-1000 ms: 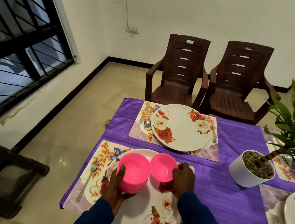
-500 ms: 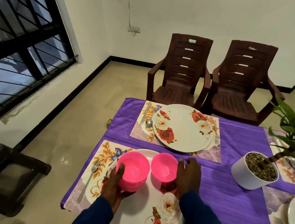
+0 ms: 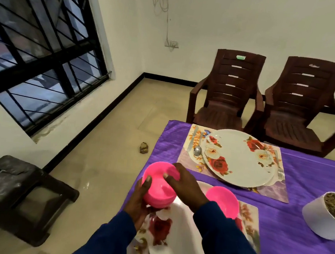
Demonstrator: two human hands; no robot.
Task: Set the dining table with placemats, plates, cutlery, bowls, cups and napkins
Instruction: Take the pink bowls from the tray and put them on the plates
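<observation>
Left hand [image 3: 139, 203] cups a stack of pink bowls [image 3: 160, 185] from below and the side, thumb up along the near wall, fingers curled under. Right hand [image 3: 185, 186] reaches across and lies over the stack's rim, fingertips curled on the top bowl; whether it pinches the rim or only rests there cannot be told. Both hands meet on the stack, held above the near-left corner of the table. Number of bowls in the stack unclear, more than one by the stepped edges. One single pink bowl [image 3: 223, 201] already sits on the near plate [image 3: 176, 227], just right of the hands and partly behind the right wrist. Judged next move: lift the top bowl off and carry it to the far plate [image 3: 240, 159], which lies ahead and to the right, well apart; the right hand is the nearer one. Count in view: two floral plates, two placemats with a sliver of a third at the right edge, spoon and knife left of the far plate, fork at its right, one white planter [image 3: 324, 217], two brown chairs, one dark stool on the floor. No cups or napkins seen.
</observation>
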